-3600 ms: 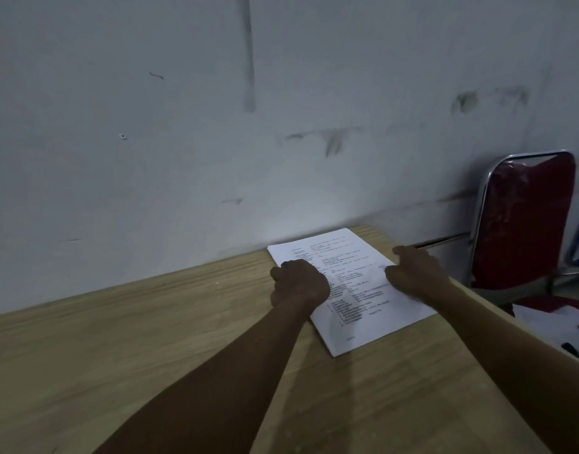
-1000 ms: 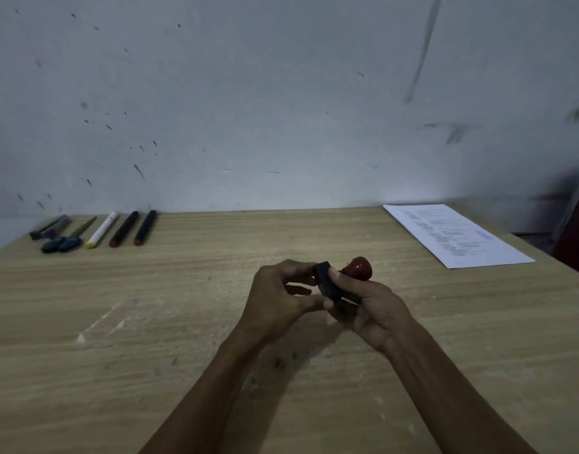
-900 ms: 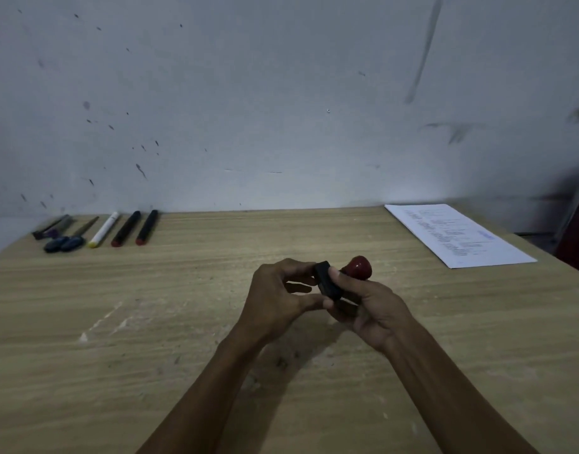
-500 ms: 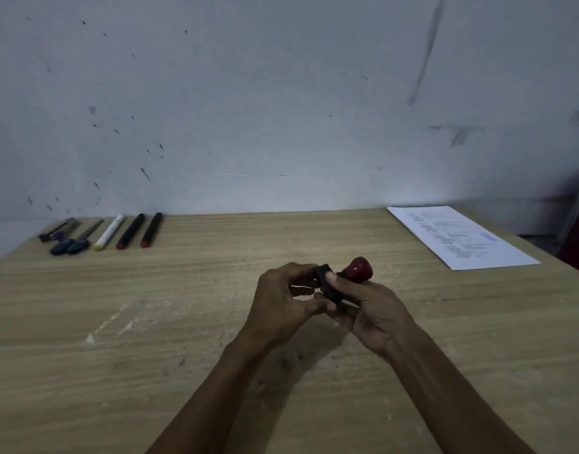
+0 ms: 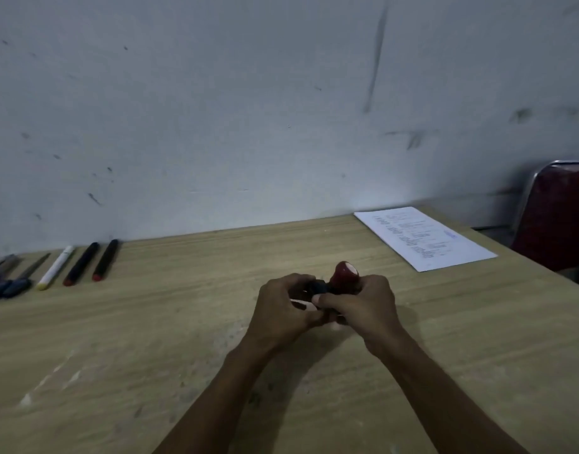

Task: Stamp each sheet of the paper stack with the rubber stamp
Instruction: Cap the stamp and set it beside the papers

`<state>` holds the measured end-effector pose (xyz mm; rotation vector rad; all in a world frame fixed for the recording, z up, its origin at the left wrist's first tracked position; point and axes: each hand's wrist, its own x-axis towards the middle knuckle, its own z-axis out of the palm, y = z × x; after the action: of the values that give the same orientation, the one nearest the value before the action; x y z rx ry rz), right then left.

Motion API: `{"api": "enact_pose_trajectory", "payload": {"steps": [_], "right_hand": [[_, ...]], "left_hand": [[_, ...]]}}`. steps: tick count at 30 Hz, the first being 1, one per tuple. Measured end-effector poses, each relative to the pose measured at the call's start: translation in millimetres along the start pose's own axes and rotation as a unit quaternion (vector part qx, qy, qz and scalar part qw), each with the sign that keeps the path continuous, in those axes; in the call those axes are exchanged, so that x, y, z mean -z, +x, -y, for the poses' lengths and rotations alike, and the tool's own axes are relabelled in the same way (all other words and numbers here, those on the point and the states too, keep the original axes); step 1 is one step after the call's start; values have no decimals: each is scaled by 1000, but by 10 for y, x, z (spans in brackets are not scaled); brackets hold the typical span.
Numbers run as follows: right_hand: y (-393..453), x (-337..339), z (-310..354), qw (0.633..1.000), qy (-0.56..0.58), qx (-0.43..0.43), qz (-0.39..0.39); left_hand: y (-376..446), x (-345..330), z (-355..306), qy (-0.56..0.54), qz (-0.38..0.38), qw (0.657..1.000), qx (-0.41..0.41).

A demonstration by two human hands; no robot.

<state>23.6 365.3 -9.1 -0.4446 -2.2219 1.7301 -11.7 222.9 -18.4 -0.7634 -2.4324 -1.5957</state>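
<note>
Near the middle of the frame we hold the rubber stamp (image 5: 345,276) above the table (image 5: 183,339), right hand (image 5: 363,303) curled round its red knob, left hand (image 5: 281,306) pinching its dark base. We judge we are readying its face, so we should keep it level and our fingertips off the inked side. At the right the paper stack (image 5: 425,237) lies flat, well apart from us. Along the left edge pens (image 5: 82,263) lie by the scuffed wall (image 5: 249,109), a red chair (image 5: 556,217) at the far right

Both hands (image 5: 327,306) grip the rubber stamp (image 5: 345,278) above the table (image 5: 150,339)
</note>
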Motion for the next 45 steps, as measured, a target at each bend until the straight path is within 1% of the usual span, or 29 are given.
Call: {"api": "enact_pose_trajectory", "payload": {"steps": [3,6,11,16,24,28,30,35,45], "right_hand": [[147,118,-30,993,-102,1,-64],[370,248,-87,977,-176,-7,-119],[841,339,-212,963,-232,-15,-136],[1428,266,-240,953,-248,5,-172],[2471,104,-291,933,-301,-12,-198],[2837,42,-320,929,-323,0,-180],[2965,26,-341,928,-327,5,-175],[3210,-3,-390,925,-329,5,-191],[3377,-7,-491,931,-312,12,-189]], "left_hand": [[116,-63,31,31,39,998,30],[247,-96,73,52,36,997,33],[540,-123,186,76,32,995,48],[957,-138,368,89,34,994,49],[1637,-112,722,101,26,993,49],[1807,-61,866,108,21,993,49],[1856,-27,919,105,15,993,50],[1970,47,1044,107,15,993,50],[2022,14,1115,97,14,994,49]]}}
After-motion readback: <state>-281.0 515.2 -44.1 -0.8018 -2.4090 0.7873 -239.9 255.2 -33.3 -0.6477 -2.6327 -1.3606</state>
